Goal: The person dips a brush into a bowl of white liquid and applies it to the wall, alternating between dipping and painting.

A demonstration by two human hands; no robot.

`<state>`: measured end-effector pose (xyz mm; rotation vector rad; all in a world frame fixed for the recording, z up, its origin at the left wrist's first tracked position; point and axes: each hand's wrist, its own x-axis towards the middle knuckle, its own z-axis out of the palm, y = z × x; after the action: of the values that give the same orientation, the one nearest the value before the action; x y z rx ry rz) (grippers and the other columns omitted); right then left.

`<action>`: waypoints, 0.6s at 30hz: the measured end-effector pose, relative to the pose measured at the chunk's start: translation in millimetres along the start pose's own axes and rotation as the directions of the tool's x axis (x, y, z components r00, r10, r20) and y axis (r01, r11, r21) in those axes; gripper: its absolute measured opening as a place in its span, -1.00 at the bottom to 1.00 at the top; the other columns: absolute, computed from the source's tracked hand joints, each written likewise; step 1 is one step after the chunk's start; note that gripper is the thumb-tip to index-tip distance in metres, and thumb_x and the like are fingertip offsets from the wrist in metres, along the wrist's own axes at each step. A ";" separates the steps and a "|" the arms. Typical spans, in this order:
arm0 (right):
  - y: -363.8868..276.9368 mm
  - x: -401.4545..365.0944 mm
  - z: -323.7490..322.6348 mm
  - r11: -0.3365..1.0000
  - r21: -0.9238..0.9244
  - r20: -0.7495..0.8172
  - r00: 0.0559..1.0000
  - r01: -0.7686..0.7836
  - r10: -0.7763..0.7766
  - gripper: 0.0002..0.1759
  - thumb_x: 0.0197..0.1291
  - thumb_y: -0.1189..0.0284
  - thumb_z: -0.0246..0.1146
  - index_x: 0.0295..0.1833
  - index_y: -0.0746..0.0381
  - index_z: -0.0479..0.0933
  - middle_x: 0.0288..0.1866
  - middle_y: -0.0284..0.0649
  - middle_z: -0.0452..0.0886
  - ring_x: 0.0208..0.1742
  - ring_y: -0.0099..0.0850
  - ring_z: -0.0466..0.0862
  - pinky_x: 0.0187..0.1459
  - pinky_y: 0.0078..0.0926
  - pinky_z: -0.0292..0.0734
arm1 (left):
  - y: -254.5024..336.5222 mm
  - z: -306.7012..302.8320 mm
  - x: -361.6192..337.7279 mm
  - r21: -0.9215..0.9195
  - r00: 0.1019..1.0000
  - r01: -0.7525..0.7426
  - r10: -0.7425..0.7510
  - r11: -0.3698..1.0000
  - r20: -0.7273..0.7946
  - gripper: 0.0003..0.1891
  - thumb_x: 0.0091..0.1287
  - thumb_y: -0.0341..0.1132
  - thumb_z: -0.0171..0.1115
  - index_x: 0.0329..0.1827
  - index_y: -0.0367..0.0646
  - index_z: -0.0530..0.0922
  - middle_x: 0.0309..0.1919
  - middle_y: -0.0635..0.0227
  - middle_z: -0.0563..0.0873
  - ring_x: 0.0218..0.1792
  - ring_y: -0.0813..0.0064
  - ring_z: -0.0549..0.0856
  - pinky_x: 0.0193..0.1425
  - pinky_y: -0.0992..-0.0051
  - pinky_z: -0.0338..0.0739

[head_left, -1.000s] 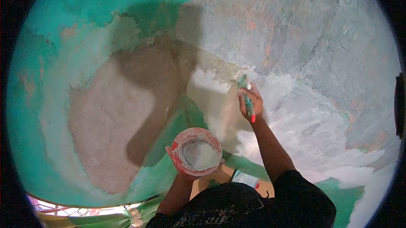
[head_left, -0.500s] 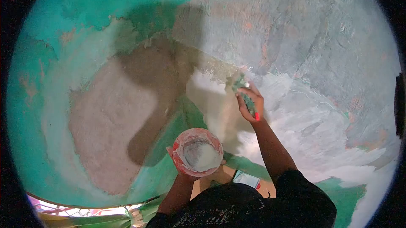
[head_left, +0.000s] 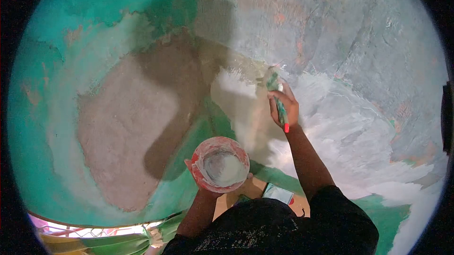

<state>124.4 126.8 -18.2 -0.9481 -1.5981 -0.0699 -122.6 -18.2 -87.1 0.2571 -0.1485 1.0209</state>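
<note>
My left hand (head_left: 204, 190) holds a red bowl (head_left: 194, 169) from below, its fingers wrapped round the sides. Pale, wet paste (head_left: 232, 170) lies inside the bowl, and dried white smears coat its rim. Higher up and to the right, my right hand (head_left: 288, 108) is closed round a green-smeared brush or scraper (head_left: 282, 106) with a red handle end. The tool's head is at the wall, by the border between white coating (head_left: 236, 95) and grey plaster; its exact shape is hard to make out.
The wall has green paint (head_left: 104, 0), a bare brownish patch (head_left: 127, 127) and rough grey plaster (head_left: 340, 23). A dark shadow falls across it. Low down are a light rectangular object (head_left: 278, 192) on a tan surface, and a green-yellow curtain (head_left: 118, 244) below a lattice opening.
My right hand and the tool have shifted slightly right, and the tool's head now stands more upright. The bowl in my left hand is a little higher in view.
</note>
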 end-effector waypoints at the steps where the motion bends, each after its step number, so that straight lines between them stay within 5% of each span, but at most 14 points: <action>1: 9.5 -2.9 0.0 0.995 -0.076 0.055 0.996 -0.062 0.066 -0.87 0.14 0.50 0.34 -0.16 0.16 0.66 0.24 0.02 0.58 -0.09 -0.09 0.76 -0.08 -0.32 0.67 | -1.2 3.4 -1.3 -0.008 1.000 -0.009 0.009 1.000 -0.028 0.14 -0.05 0.71 0.01 0.46 0.02 0.30 0.37 0.00 0.40 0.27 -0.14 0.48 0.19 -0.28 0.48; 4: 36.0 -31.4 11.5 0.985 -0.170 0.175 0.983 -0.014 0.044 -0.84 0.18 0.52 0.33 -0.10 0.20 0.65 0.12 0.19 0.60 0.11 -0.01 0.68 0.03 -0.36 0.59 | -7.4 15.5 -1.8 -0.074 0.989 -0.037 0.026 0.997 -0.143 0.11 -0.02 0.69 0.00 0.42 -0.01 0.34 0.32 -0.04 0.45 0.21 -0.13 0.54 0.13 -0.18 0.60; 7: 29.4 -38.0 10.9 0.995 -0.090 0.173 0.984 -0.036 0.051 -0.86 0.16 0.50 0.33 -0.14 0.21 0.66 0.12 0.15 0.62 0.08 -0.01 0.69 0.07 -0.35 0.58 | -6.5 15.9 1.5 0.090 0.999 -0.051 0.051 0.995 -0.001 0.15 -0.06 0.72 0.00 0.47 0.04 0.29 0.37 0.00 0.40 0.29 -0.14 0.47 0.20 -0.31 0.45; 11: 13.1 -16.5 3.2 0.999 -0.040 0.035 0.999 -0.036 0.037 -0.85 0.14 0.54 0.33 -0.15 0.21 0.66 0.14 0.13 0.62 0.05 -0.01 0.71 0.05 -0.35 0.59 | 2.7 -9.0 -7.8 0.088 0.980 -0.186 0.191 0.979 -0.048 0.17 -0.09 0.73 0.00 0.48 0.06 0.27 0.40 0.03 0.38 0.32 -0.15 0.43 0.23 -0.37 0.39; 14: 29.0 -19.2 2.1 0.993 -0.117 0.072 0.997 -0.006 0.014 -0.86 0.13 0.55 0.34 -0.17 0.20 0.66 0.15 0.12 0.61 -0.01 -0.04 0.73 0.00 -0.35 0.62 | 7.6 -24.5 -11.6 0.085 0.936 -0.328 0.336 0.941 -0.106 0.19 -0.11 0.73 0.01 0.49 0.07 0.26 0.41 0.04 0.36 0.35 -0.16 0.41 0.25 -0.42 0.34; 18: 46.9 -43.2 7.1 0.992 -0.125 0.230 0.973 0.001 0.028 -0.82 0.09 0.55 0.35 -0.20 0.04 0.66 0.29 -0.09 0.57 0.04 -0.09 0.72 -0.02 -0.32 0.66 | 7.1 -13.4 -12.5 0.126 0.949 -0.276 0.291 0.953 -0.119 0.21 -0.14 0.75 0.02 0.50 0.09 0.24 0.44 0.07 0.34 0.38 -0.16 0.37 0.28 -0.48 0.27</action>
<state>144.7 138.9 -77.8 -1.0956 -1.8187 -0.0517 -135.1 -21.1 -102.0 0.2678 -0.0047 1.3317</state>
